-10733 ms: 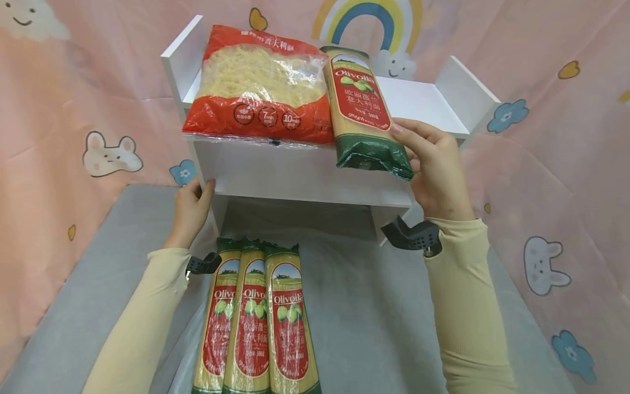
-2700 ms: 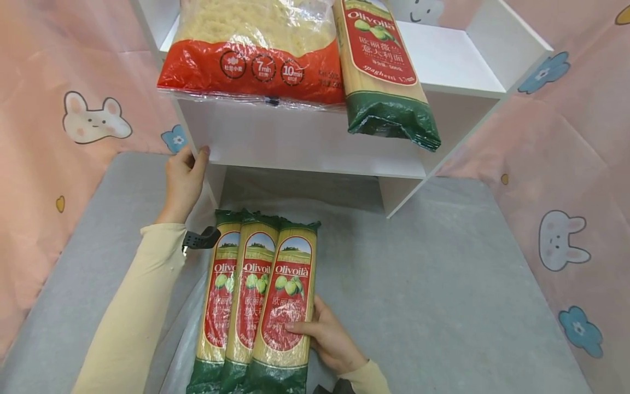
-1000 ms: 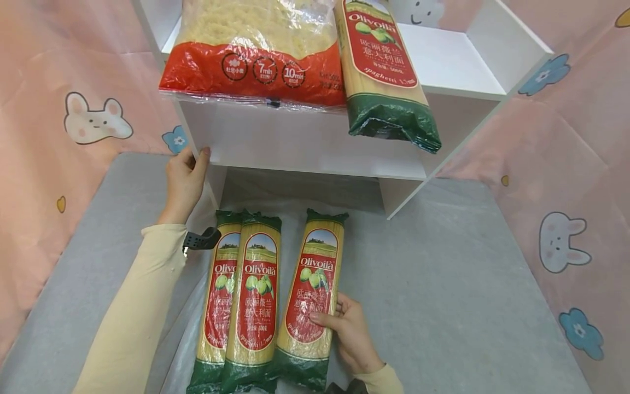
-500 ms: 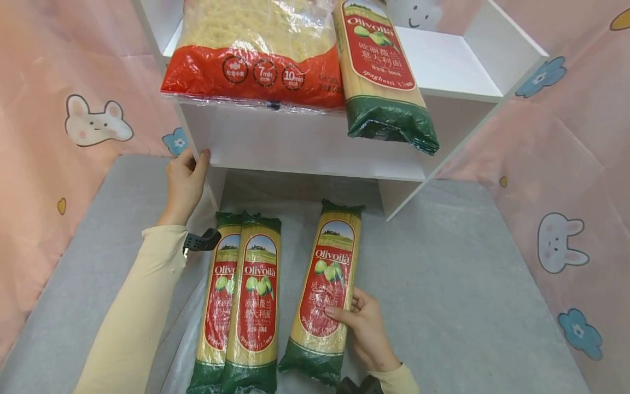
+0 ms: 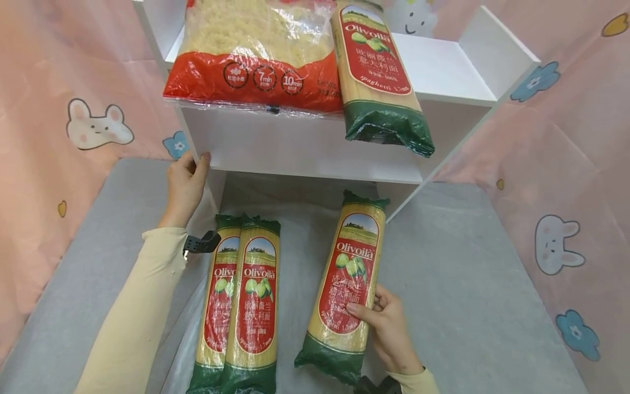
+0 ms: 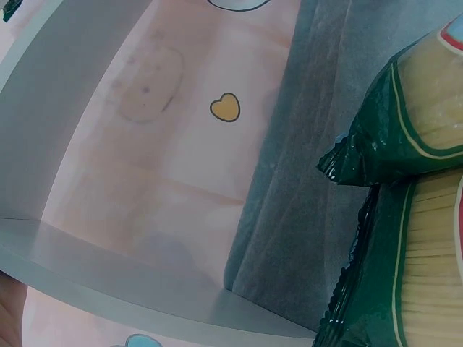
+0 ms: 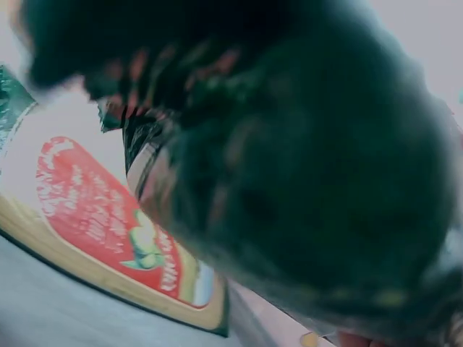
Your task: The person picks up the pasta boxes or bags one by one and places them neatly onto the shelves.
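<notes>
My right hand (image 5: 391, 328) grips a pack of spaghetti (image 5: 350, 273) by its right edge, thumb across the red label. The pack leans to the right, apart from two more spaghetti packs (image 5: 253, 306) that overlap side by side on the grey cloth. In the right wrist view, the held pack's green end (image 7: 325, 181) blurs over most of the picture. My left hand (image 5: 184, 186) holds the left side panel of the white shelf (image 5: 305, 145), thumb on its front edge. Only a sliver of that hand (image 6: 11, 311) shows in the left wrist view.
On the shelf's upper board lie a red bag of pasta (image 5: 256, 60) and another spaghetti pack (image 5: 379, 76), both jutting over the front edge. The shelf's right side panel (image 5: 497, 54) stands beyond them. Grey cloth (image 5: 467, 306) covers the table, with a pink patterned curtain (image 5: 581, 164) around it.
Earlier, my right hand left the pack on the upper board and took the rightmost lower pack. It has since drawn this pack rightward, away from the other two. My left hand stays on the shelf.
</notes>
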Available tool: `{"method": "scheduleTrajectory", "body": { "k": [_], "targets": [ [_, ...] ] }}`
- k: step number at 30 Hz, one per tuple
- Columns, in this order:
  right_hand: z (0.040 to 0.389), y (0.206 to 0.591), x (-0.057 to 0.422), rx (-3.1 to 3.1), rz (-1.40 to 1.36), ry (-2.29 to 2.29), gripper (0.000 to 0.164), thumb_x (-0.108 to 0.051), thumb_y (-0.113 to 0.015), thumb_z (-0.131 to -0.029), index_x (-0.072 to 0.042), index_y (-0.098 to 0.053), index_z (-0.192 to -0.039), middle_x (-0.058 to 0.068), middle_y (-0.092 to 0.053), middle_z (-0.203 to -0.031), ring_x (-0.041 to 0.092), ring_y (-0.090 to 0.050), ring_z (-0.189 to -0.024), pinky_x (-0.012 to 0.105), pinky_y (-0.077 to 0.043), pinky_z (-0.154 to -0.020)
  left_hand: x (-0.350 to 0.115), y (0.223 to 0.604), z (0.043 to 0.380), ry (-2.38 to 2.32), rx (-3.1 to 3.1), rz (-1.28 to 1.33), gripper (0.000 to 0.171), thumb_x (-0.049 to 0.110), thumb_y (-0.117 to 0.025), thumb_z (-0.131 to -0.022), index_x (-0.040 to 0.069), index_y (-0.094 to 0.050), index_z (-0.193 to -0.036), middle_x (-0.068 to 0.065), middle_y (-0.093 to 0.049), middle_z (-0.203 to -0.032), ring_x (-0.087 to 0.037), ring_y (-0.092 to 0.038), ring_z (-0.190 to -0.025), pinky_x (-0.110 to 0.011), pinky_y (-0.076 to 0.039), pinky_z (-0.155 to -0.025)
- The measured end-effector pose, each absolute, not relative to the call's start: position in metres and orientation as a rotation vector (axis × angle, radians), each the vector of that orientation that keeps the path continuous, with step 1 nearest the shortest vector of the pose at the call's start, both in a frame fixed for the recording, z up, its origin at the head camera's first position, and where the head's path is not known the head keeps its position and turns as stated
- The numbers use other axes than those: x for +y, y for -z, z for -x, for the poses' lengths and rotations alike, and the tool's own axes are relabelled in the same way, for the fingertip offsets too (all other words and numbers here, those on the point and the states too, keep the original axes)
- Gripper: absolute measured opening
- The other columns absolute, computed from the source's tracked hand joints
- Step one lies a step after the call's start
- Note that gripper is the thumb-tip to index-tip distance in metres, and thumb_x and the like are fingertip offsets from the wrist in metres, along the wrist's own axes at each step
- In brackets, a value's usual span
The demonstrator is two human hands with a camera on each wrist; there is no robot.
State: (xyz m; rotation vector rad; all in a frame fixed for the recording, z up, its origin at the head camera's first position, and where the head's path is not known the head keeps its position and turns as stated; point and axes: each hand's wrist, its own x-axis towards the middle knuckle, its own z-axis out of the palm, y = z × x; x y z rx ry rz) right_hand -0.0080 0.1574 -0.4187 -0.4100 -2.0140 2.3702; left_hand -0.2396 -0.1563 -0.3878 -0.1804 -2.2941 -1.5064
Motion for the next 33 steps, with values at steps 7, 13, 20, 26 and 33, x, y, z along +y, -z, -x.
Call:
{"method": "scheduleTrajectory", "body": {
  "k": [7,13,20,26,33],
  "targets": [
    [0.004,0.408,0.171,-1.955,0.285,-2.401,0.031,0.015,-0.058,-0.079,-0.001,-0.060,-0.106,0.009,-0.070,-0.092,0.020,-0.068,-0.078,0.033,-0.054,-0.067,-0.157,0.387,0.237,1.546,-2.324,0.166,0.037,0.025,-0.046,-0.100,-0.005,-0.063,-0.112,-0.023,-0.064,-0.094,-0.009,-0.045,-0.067,-0.023,-0.034,-0.059],
    [0.003,0.399,0.178,-1.918,0.204,-2.439,0.031,0.014,-0.055,-0.083,-0.003,-0.060,-0.108,0.011,-0.070,-0.094,0.021,-0.068,-0.080,0.034,-0.054,-0.067,-0.157,0.386,0.238,1.544,-2.300,0.166,0.035,0.023,-0.047,-0.099,-0.007,-0.063,-0.110,-0.022,-0.064,-0.092,-0.006,-0.045,-0.066,-0.022,-0.033,-0.059],
    [-0.001,0.391,0.185,-1.866,0.143,-2.499,0.033,0.014,-0.053,-0.084,-0.003,-0.061,-0.111,0.013,-0.069,-0.098,0.023,-0.068,-0.083,0.036,-0.054,-0.067,-0.157,0.389,0.239,1.524,-2.303,0.172,0.034,0.023,-0.048,-0.099,-0.007,-0.064,-0.104,-0.015,-0.062,-0.081,-0.009,-0.042,-0.061,-0.024,-0.031,-0.056],
    [-0.007,0.384,0.190,-1.851,0.091,-2.566,0.033,0.012,-0.053,-0.085,-0.003,-0.061,-0.114,0.015,-0.068,-0.100,0.025,-0.068,-0.084,0.038,-0.054,-0.068,-0.156,0.388,0.238,1.509,-2.309,0.185,0.034,0.023,-0.047,-0.099,-0.006,-0.064,-0.106,-0.016,-0.060,-0.080,-0.009,-0.041,-0.060,-0.023,-0.031,-0.055],
    [-0.014,0.376,0.195,-1.870,0.084,-2.517,0.037,0.014,-0.052,-0.085,-0.004,-0.061,-0.117,0.015,-0.068,-0.101,0.026,-0.068,-0.084,0.040,-0.054,-0.068,-0.156,0.387,0.238,1.527,-2.297,0.190,0.034,0.022,-0.047,-0.099,-0.007,-0.063,-0.108,-0.021,-0.064,-0.087,-0.008,-0.043,-0.062,-0.023,-0.032,-0.056]
  ]
}}
